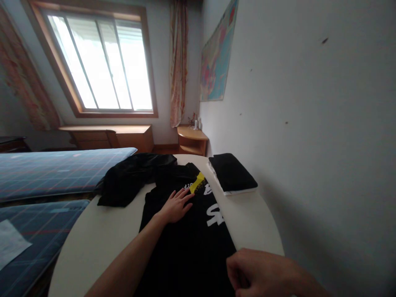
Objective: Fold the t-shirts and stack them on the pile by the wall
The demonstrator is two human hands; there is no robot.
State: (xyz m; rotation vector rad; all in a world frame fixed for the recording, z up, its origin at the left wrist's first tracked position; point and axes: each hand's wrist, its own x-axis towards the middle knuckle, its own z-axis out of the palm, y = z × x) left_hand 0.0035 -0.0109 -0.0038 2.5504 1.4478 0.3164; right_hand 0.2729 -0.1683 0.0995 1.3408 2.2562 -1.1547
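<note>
A black T-shirt (185, 255) with white lettering and a yellow patch lies lengthwise on the round cream table (260, 222), folded narrow. My left hand (177, 205) rests flat on its upper part, fingers spread, fingertips close to the yellow patch. At the shirt's right edge, low in view, my right hand (247, 268) is closed with curled fingers around the fabric; the fingertips are partly hidden. The near end of the shirt runs out of the picture.
A heap of black clothing (123, 181) droops over the table's far left edge. Toward the far right sits a folded black and white stack (233, 172), near the wall (309, 144). Plaid mattresses (46, 173) lie left; a corner shelf (192, 134) stands behind.
</note>
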